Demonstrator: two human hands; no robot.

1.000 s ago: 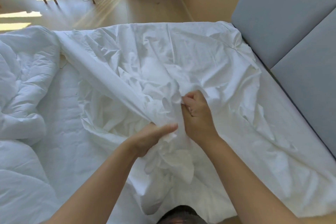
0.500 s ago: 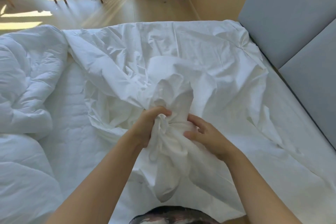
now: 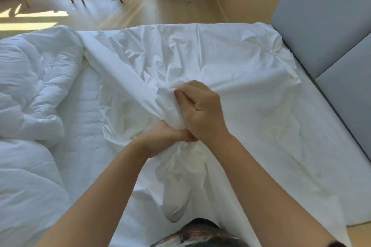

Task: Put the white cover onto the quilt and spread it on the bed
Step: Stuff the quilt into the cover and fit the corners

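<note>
Head view shows your left hand (image 3: 166,139) and right hand (image 3: 201,111) clutching bunched white cover (image 3: 220,56), probably gathering it toward its opening.

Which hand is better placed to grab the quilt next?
Left, probably. The quilt lies bunched at the left, nearer the left hand; the right hand grips the cover farther out and would have to cross over.

I saw the white cover (image 3: 200,62) rumpled over the right of the bed (image 3: 84,126), one bunch gathered up; the puffy quilt (image 3: 30,86) lay heaped at left.
</note>
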